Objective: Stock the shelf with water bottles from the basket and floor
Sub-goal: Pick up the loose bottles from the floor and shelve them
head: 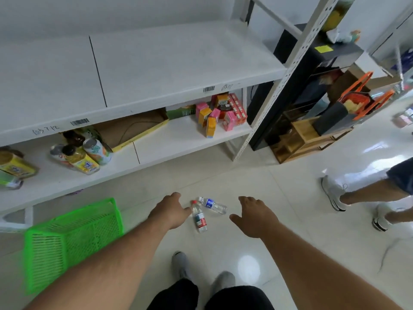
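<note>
left hand point(171, 211) fingers relaxed | right hand point(254, 217) fingers spread | 2 bottles point(199, 217) on floor

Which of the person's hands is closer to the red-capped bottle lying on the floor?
Left. The left hand has its fingertips right beside the red-capped bottle, near its cap. The right hand is open farther off on the bottle's other side, past the blue-label bottle.

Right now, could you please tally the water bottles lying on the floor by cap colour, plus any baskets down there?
Red-capped water bottle: 1
White-capped water bottle: 1
Green basket, tipped on its side: 1
Total: 3
Both bottles lie on the floor between the left hand and the right hand; neither hand holds anything.
</note>
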`<state>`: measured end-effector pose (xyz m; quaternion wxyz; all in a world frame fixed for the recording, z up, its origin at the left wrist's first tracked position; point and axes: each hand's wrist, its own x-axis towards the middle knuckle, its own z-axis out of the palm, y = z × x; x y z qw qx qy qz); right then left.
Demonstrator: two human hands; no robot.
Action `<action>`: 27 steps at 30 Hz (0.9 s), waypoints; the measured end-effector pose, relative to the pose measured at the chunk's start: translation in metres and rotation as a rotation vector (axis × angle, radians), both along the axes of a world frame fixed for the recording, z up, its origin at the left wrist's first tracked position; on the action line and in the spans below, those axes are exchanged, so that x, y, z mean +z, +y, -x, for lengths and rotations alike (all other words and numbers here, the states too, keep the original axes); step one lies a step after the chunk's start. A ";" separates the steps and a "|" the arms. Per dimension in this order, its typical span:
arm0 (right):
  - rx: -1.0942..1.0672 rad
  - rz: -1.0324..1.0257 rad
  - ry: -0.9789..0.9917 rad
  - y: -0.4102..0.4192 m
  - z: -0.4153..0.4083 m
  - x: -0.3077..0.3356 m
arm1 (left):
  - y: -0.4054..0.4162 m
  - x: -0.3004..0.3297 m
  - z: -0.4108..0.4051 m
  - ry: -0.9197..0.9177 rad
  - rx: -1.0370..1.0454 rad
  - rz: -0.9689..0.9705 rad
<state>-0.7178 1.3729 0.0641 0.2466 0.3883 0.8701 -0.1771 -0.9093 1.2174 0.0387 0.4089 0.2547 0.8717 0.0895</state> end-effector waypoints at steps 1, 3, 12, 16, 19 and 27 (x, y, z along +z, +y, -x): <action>0.013 0.004 -0.005 0.008 0.005 -0.003 | 0.001 -0.004 0.002 -0.013 0.036 0.004; 0.038 0.014 -0.008 0.025 0.016 -0.010 | 0.004 -0.012 0.006 -0.035 0.106 0.013; 0.200 0.094 0.019 0.116 0.063 -0.078 | 0.024 -0.059 0.001 -0.065 0.441 0.094; 0.267 0.169 -0.016 0.159 0.085 -0.152 | 0.042 -0.114 -0.011 -0.099 0.609 0.124; 0.278 0.199 -0.043 0.181 0.095 -0.220 | 0.056 -0.171 -0.024 -0.113 0.678 0.141; 0.246 0.225 -0.123 0.205 0.100 -0.420 | 0.083 -0.370 -0.057 -0.190 0.791 0.192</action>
